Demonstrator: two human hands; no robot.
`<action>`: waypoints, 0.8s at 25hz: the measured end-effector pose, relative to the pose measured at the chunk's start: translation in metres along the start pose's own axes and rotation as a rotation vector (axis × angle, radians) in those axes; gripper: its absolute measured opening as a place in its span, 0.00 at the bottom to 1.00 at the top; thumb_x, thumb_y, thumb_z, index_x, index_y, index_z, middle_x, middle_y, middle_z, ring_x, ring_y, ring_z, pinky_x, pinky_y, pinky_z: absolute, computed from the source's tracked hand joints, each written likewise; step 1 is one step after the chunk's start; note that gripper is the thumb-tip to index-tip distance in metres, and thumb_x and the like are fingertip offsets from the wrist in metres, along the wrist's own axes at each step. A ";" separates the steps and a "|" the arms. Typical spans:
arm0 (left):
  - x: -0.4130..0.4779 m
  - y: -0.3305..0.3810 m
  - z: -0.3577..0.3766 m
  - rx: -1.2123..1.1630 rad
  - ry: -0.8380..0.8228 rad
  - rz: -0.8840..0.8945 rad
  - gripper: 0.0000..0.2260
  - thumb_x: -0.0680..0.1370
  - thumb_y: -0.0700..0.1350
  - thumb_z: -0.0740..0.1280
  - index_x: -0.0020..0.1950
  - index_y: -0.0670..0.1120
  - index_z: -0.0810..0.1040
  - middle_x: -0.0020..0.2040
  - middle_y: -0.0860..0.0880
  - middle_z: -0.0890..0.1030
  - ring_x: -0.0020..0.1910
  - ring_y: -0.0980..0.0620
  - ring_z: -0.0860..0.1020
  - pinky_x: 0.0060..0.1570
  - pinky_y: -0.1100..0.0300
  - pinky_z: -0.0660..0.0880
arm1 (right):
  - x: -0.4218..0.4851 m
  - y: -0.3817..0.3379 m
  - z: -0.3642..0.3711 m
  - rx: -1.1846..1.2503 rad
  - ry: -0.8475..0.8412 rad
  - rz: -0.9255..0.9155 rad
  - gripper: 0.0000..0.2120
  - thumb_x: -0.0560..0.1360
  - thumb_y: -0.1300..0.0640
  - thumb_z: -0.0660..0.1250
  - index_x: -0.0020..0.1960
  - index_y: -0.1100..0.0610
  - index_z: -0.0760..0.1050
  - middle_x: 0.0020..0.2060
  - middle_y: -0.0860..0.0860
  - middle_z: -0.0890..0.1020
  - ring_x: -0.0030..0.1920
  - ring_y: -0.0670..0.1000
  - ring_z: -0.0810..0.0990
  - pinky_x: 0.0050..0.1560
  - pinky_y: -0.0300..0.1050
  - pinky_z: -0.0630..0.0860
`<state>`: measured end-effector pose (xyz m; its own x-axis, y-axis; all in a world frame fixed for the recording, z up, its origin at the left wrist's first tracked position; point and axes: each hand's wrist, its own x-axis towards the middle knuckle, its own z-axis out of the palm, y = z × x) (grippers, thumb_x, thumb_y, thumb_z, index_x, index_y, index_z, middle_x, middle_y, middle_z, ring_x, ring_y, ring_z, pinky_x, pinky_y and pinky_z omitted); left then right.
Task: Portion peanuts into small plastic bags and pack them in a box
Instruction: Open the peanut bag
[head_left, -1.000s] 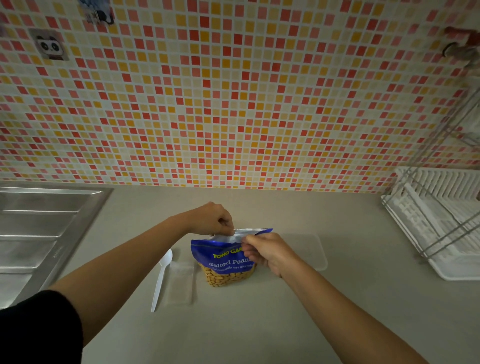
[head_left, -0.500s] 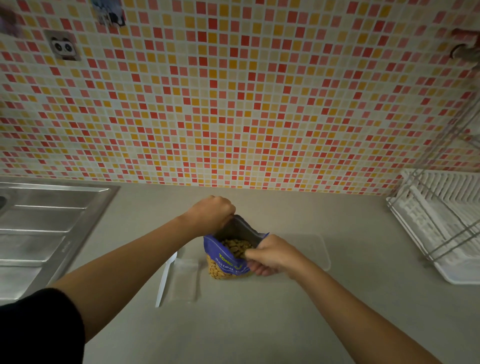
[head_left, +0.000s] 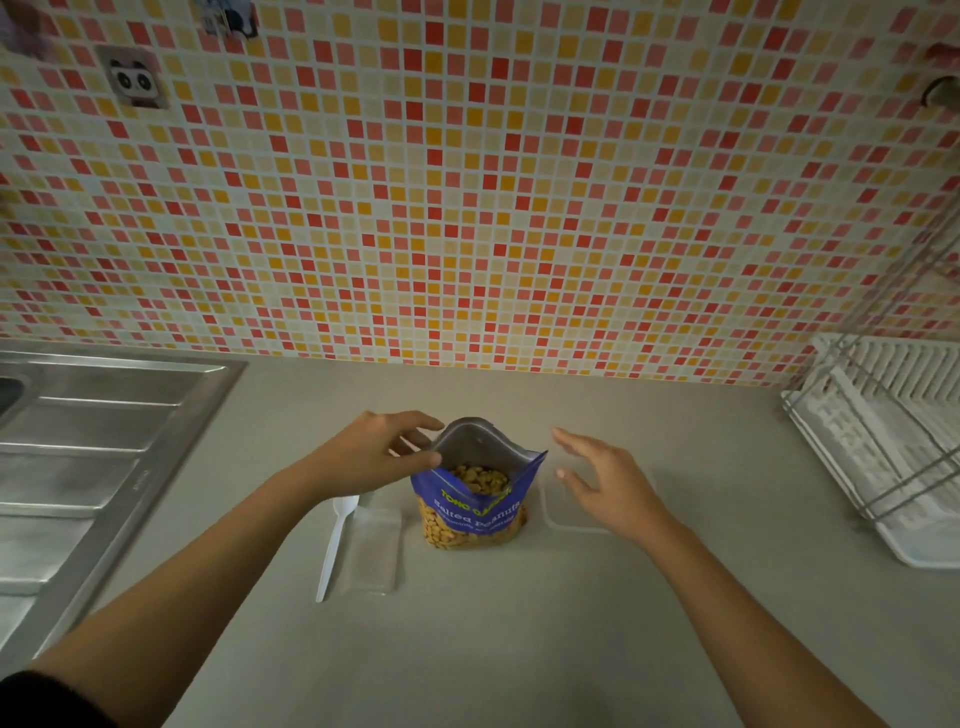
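Observation:
A blue bag of salted peanuts (head_left: 471, 506) stands upright on the counter with its top pulled wide, peanuts showing inside. My left hand (head_left: 376, 452) is at the bag's left rim, thumb and fingertips touching it, fingers fairly straight. To the right of the bag, my right hand (head_left: 605, 480) hovers with spread fingers, holding nothing, over a clear plastic box (head_left: 558, 517). A flat stack of small clear plastic bags (head_left: 374, 551) lies left of the peanut bag, with a white plastic spoon (head_left: 335, 545) beside it.
A steel sink drainboard (head_left: 104, 441) fills the left side of the counter. A white dish rack (head_left: 883, 441) with wire frame stands at the right. The tiled wall rises right behind the counter.
Both hands pulled the bag's top apart. My right hand has since let go and moved right over the clear box. My left hand's grip on the rim has loosened.

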<state>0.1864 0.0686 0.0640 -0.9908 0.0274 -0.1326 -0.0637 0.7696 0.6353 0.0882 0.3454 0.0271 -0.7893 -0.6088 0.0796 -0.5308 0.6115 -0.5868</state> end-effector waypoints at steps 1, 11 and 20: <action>-0.005 -0.009 0.003 -0.011 0.061 0.008 0.16 0.76 0.49 0.67 0.63 0.50 0.73 0.50 0.56 0.78 0.46 0.59 0.79 0.51 0.63 0.78 | -0.001 0.002 0.006 0.082 -0.035 0.010 0.23 0.75 0.58 0.67 0.69 0.54 0.68 0.63 0.50 0.77 0.62 0.44 0.74 0.64 0.39 0.69; 0.001 -0.019 0.023 0.150 0.369 -0.007 0.07 0.77 0.41 0.66 0.50 0.41 0.82 0.42 0.45 0.84 0.39 0.53 0.75 0.37 0.69 0.68 | 0.013 -0.013 0.039 0.206 0.170 0.030 0.03 0.71 0.60 0.72 0.40 0.59 0.80 0.34 0.54 0.84 0.37 0.52 0.82 0.39 0.45 0.76; -0.005 -0.022 0.024 0.005 0.364 -0.032 0.11 0.75 0.41 0.68 0.57 0.42 0.80 0.49 0.47 0.83 0.43 0.55 0.77 0.46 0.65 0.74 | 0.011 -0.009 0.047 0.206 0.231 0.017 0.02 0.71 0.61 0.71 0.44 0.59 0.80 0.36 0.52 0.84 0.38 0.50 0.82 0.41 0.37 0.76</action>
<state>0.1961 0.0668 0.0323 -0.9660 -0.2249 0.1272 -0.0961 0.7698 0.6311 0.0988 0.3097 -0.0047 -0.8594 -0.4540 0.2352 -0.4615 0.4908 -0.7390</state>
